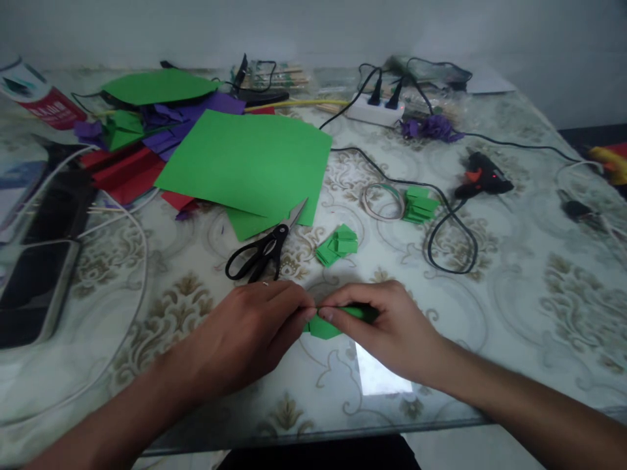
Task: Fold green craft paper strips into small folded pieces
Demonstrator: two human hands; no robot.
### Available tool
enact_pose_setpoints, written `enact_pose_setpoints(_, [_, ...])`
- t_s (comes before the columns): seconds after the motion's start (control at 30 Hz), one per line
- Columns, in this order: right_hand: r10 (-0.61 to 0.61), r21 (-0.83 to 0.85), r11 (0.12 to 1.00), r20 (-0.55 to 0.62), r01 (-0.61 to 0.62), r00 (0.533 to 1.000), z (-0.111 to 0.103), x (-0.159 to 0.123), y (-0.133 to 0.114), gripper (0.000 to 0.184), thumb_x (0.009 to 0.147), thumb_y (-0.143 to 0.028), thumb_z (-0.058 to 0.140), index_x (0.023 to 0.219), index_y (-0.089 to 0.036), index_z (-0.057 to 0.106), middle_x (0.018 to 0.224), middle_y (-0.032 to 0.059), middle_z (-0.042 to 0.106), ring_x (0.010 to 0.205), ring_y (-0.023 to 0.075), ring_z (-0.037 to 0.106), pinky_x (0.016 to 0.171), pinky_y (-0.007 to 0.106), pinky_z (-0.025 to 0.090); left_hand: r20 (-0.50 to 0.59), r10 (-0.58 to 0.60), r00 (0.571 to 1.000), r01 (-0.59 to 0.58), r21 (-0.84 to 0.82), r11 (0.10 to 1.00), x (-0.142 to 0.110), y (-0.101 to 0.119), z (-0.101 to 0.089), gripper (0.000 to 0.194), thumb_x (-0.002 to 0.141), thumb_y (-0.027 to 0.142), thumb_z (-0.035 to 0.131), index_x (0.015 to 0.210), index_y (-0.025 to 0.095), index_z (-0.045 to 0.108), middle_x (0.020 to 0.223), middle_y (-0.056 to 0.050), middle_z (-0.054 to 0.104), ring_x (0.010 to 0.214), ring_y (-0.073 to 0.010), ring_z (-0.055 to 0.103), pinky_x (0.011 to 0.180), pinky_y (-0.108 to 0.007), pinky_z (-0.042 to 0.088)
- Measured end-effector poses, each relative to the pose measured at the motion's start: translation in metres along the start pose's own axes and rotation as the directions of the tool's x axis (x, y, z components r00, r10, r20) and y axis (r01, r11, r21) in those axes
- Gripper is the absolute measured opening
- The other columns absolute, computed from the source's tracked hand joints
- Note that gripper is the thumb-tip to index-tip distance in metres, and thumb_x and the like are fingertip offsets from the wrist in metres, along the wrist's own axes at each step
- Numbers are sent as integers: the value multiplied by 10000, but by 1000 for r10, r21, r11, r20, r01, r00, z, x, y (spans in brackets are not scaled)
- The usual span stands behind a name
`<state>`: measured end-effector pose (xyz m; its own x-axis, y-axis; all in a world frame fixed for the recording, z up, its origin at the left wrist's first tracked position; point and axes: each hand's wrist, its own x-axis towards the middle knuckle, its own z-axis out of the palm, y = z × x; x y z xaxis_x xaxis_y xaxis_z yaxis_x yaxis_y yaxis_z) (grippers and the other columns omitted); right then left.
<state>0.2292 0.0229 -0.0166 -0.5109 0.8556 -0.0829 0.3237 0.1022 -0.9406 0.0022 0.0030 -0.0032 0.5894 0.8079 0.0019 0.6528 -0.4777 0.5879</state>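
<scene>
Two hands pinch a small piece of green paper near the desk's front edge.

The left hand (255,326) and right hand (392,326) meet over the small piece of green paper (326,328), each with its fingers closed on it, the fingertips nearly touching. Just beyond the left hand lie black-handled scissors (267,247), their blades pointing toward the large green paper sheet (249,163). Past the hands sit a small folded green paper bundle (337,245) and, farther right, a second folded green bundle (420,205) beside a pale ring-shaped roll (383,201). A black glue gun (482,175) with an orange trigger rests toward the right edge of the desk (494,313). Near the far edge stands a white power strip (375,109) holding two black plugs.
</scene>
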Motion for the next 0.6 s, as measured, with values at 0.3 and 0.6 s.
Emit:
enact_pose_setpoints(0.3, [32,1,999,19,-32,999,-1,2,0,166,957,-270,677,878,-188,797,764,0,788,679,142,686,599,227,488,20,-1,1000,1,-23,1000,0,0,-4,173,1063,230,452,994,196,607,855,-6,664,745,-162,638,686,-291,443])
enact_pose_setpoints(0.6, [21,-23,1000,26,-21,999,0,-1,-2,173,969,-264,648,905,-185,787,759,-3,765,644,126,639,566,213,471,31,-23,999,25,-49,998,0,3,-1,170,1067,235,438,998,208,591,881,-4,668,759,-161,640,696,-290,440])
